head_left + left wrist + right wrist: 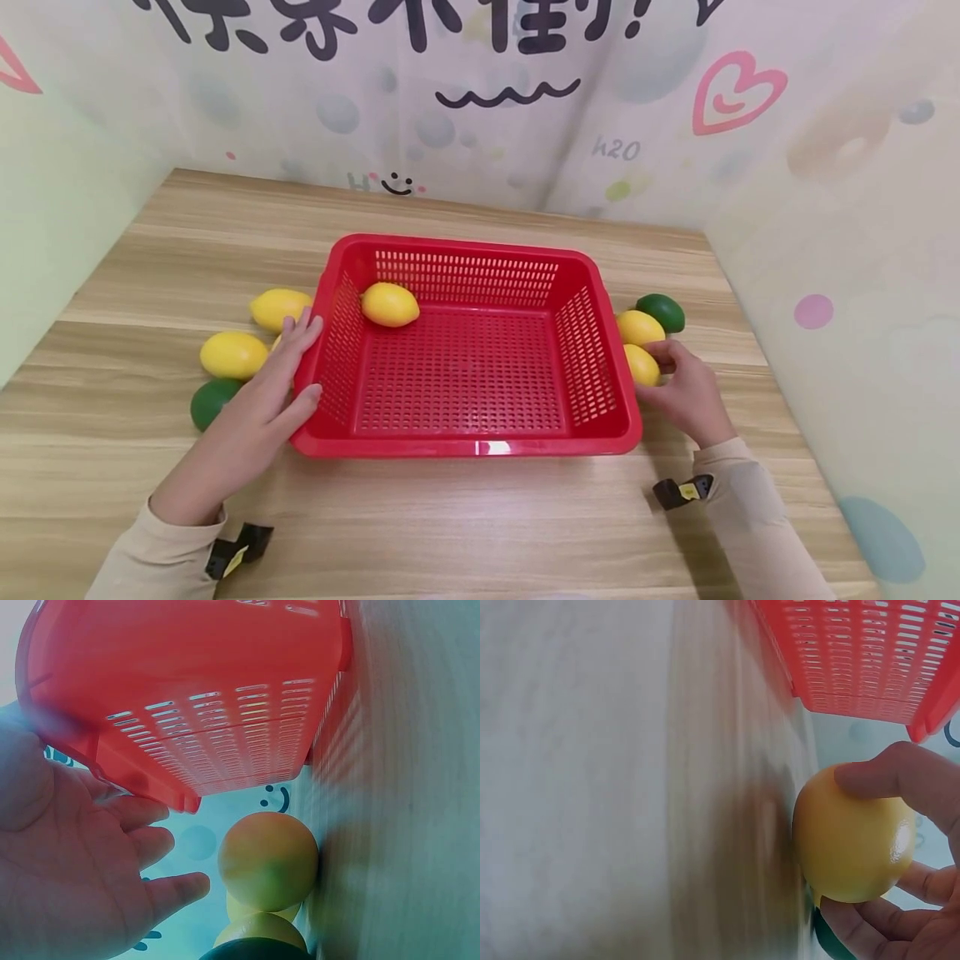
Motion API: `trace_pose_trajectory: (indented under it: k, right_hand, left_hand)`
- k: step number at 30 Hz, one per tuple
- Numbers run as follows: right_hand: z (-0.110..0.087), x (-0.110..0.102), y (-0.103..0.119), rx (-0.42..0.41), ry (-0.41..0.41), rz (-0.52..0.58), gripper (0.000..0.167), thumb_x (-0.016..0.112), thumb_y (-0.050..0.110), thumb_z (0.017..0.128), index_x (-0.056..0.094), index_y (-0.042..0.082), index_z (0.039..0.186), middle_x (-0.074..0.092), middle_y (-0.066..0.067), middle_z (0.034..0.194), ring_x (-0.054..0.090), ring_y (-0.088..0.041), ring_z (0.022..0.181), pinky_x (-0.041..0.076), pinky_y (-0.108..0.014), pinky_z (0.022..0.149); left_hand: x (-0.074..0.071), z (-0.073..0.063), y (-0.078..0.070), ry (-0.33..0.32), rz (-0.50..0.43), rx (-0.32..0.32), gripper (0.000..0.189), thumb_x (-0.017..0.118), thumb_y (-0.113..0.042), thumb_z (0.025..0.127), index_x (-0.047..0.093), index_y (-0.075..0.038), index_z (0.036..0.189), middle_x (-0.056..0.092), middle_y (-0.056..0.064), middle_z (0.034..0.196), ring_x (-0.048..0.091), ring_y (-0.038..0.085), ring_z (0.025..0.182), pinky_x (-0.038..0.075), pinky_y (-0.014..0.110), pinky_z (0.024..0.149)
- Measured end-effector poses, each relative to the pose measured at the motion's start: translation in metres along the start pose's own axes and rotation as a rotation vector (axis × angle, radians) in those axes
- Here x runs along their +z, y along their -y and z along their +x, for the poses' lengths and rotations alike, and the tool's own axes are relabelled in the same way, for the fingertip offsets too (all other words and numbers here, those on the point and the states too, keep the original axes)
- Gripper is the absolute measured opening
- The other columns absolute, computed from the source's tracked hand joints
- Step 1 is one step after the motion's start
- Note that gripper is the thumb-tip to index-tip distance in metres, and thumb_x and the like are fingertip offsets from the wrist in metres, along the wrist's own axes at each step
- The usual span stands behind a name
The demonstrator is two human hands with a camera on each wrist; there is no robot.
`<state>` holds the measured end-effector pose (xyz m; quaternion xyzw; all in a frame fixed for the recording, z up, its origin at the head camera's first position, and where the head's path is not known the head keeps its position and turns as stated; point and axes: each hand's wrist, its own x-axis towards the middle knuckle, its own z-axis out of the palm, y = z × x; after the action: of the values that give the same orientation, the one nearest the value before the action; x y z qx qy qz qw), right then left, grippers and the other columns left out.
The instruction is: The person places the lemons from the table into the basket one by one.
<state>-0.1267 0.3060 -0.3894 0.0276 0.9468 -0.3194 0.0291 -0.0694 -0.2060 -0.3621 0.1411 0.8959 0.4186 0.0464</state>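
A red plastic basket (465,447) with slotted walls stands on the table, one yellow lemon (390,305) inside at its far left. My left hand (258,408) lies along the basket's left rim, fingers extended; the left wrist view has its palm (67,862) beside the rim. Outside the basket's right wall, my right hand (690,392) holds a yellow lemon (851,836), thumb on one side and fingers on the other. Just behind that lemon sit another yellow lemon (641,328) and a dark green lime-like fruit (661,312).
Left of the basket are yellow lemons (233,355) (279,309) and a dark green fruit (213,403), another yellow one partly hidden by my left hand. A printed wall sheet (510,150) borders the wooden table (480,517) at the back.
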Motion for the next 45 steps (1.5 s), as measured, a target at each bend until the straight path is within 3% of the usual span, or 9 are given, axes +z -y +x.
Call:
trace_pose_trajectory:
  k: [8, 17, 23, 29, 34, 45]
  right_hand:
    - [0.001, -0.010, 0.006, -0.029, -0.028, -0.008, 0.061, 0.085, 0.022, 0.085, 0.054, -0.005, 0.131, 0.063, -0.026, 0.123, 0.058, -0.040, 0.110, 0.054, -0.042, 0.086]
    - [-0.003, -0.029, 0.009, -0.086, -0.159, -0.006, 0.059, 0.089, 0.022, 0.082, 0.060, -0.005, 0.126, 0.067, -0.022, 0.115, 0.058, -0.035, 0.106, 0.046, -0.027, 0.077]
    - [-0.004, -0.040, 0.014, -0.116, -0.234, 0.034, 0.060, 0.089, 0.020, 0.081, 0.061, -0.005, 0.128, 0.067, -0.021, 0.115, 0.057, -0.022, 0.102, 0.042, -0.026, 0.079]
    - [-0.008, -0.052, 0.023, -0.095, -0.282, 0.074, 0.058, 0.089, 0.022, 0.082, 0.062, 0.000, 0.128, 0.064, -0.001, 0.111, 0.054, -0.003, 0.096, 0.038, -0.025, 0.083]
    - [-0.009, -0.056, 0.029, -0.114, -0.299, 0.094, 0.057, 0.089, 0.020, 0.082, 0.063, 0.000, 0.128, 0.063, 0.011, 0.105, 0.055, -0.003, 0.096, 0.036, -0.025, 0.084]
    - [-0.005, -0.056, 0.037, -0.109, -0.333, 0.153, 0.059, 0.088, 0.022, 0.083, 0.062, 0.002, 0.132, 0.063, 0.015, 0.109, 0.055, -0.003, 0.101, 0.034, -0.029, 0.089]
  left_hand:
    - [-0.002, 0.001, 0.000, -0.005, 0.012, 0.008, 0.077, 0.055, -0.015, 0.104, 0.010, -0.018, 0.167, 0.003, 0.005, 0.173, -0.001, 0.034, 0.158, 0.037, 0.075, 0.102]
    - [0.000, 0.002, -0.002, 0.011, 0.003, 0.015, 0.077, 0.055, -0.015, 0.104, 0.010, -0.017, 0.167, 0.003, 0.005, 0.174, -0.001, 0.034, 0.158, 0.041, 0.072, 0.101]
    - [0.001, 0.001, -0.002, 0.009, 0.009, 0.019, 0.077, 0.056, -0.015, 0.104, 0.011, -0.016, 0.167, 0.003, 0.005, 0.174, -0.001, 0.034, 0.158, 0.039, 0.073, 0.103]
    - [0.002, -0.001, 0.000, 0.002, 0.010, 0.021, 0.079, 0.057, -0.015, 0.103, 0.011, -0.017, 0.167, 0.004, 0.006, 0.173, 0.000, 0.036, 0.158, 0.042, 0.071, 0.100]
    - [0.004, -0.002, 0.000, -0.005, 0.002, 0.018, 0.079, 0.058, -0.014, 0.103, 0.011, -0.018, 0.167, 0.005, 0.007, 0.173, 0.002, 0.037, 0.158, 0.043, 0.071, 0.100]
    - [0.002, -0.003, 0.001, -0.017, 0.019, 0.018, 0.078, 0.057, -0.015, 0.104, 0.012, -0.017, 0.167, 0.005, 0.007, 0.173, 0.001, 0.036, 0.158, 0.040, 0.074, 0.101]
